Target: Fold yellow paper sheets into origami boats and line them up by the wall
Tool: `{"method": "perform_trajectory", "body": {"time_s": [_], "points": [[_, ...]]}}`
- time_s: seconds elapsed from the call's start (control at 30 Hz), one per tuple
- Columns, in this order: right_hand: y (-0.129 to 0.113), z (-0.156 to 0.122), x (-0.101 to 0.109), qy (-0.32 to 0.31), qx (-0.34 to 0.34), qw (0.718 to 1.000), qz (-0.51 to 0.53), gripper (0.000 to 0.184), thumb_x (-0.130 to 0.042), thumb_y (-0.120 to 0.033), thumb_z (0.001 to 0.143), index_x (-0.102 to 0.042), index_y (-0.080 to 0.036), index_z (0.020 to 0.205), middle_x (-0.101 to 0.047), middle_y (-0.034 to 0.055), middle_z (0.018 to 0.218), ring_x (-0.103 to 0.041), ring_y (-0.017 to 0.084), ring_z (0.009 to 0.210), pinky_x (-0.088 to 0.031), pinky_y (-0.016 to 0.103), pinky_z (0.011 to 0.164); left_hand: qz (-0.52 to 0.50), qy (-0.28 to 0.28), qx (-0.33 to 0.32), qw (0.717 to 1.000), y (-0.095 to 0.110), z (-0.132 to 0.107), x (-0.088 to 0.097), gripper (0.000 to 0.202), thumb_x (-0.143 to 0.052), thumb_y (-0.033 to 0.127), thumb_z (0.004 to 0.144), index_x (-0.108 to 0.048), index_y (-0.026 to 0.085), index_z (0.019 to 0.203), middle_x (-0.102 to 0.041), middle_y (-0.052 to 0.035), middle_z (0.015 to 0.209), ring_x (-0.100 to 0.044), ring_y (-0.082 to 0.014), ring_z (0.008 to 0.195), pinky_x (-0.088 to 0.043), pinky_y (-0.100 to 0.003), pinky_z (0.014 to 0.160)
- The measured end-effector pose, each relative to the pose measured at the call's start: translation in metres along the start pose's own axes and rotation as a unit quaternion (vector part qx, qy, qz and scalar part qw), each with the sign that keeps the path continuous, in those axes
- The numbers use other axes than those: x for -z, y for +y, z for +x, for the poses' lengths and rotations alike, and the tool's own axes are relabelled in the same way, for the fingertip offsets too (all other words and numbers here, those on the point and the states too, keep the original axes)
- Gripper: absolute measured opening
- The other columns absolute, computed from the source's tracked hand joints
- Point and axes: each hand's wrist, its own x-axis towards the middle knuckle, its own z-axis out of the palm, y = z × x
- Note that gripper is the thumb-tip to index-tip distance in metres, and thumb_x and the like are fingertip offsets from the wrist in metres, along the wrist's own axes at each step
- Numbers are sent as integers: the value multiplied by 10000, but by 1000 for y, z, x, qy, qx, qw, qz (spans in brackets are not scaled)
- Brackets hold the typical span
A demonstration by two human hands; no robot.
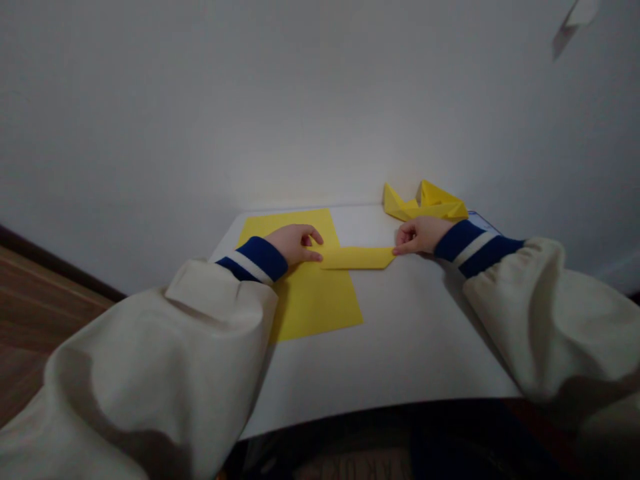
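A long folded strip of yellow paper (357, 258) lies level between my two hands, its right end cut off at a slant. My left hand (299, 245) grips the left end, thumb and fingers closed around it. At the right tip, my right hand (417, 236) pinches the corner. Beneath the strip's left part and my left hand is a flat yellow sheet (320, 303). Just behind my right hand sits a folded yellow paper boat (425, 205) with pointed ends. My left wrist and sleeve cover part of the sheet.
The white tabletop (400, 347) has its near edge close to my body. A pale wall (320, 107) rises directly behind it. Blue markings (483, 221) show at the table's far right corner. Brown wood (35, 320) is at the left.
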Motion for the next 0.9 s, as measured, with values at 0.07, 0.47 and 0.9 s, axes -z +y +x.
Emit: {"method": "perform_trajectory", "body": {"time_s": [0.07,0.47,0.9], "points": [[0,-1,1,-13,-20,1000,13,241,-633,-419,714,-571,-192,660,-479,-45,459,-422,82,415,-315,232,440,-23,0,2,1000,-8,3,1,385,-679,388,618,-647,161,926,-596,-12,729,-551,-153,658,-405,-263,607],[1,-4,-2,-14,-12,999,40,198,-527,-343,796,-536,-186,674,-473,-37,472,-426,89,401,-345,239,422,-78,19,-36,996,-31,12,2,207,-556,218,626,-648,171,806,-686,-24,748,-622,-145,686,-487,-261,649],[-16,-4,-10,117,6,969,-219,353,-325,-347,886,-589,-118,926,-658,175,874,-613,239,741,-398,329,606,175,134,-138,966,28,-13,-5,548,-463,615,780,-616,170,1061,-623,-116,983,-547,-263,912,-400,-378,798]]}}
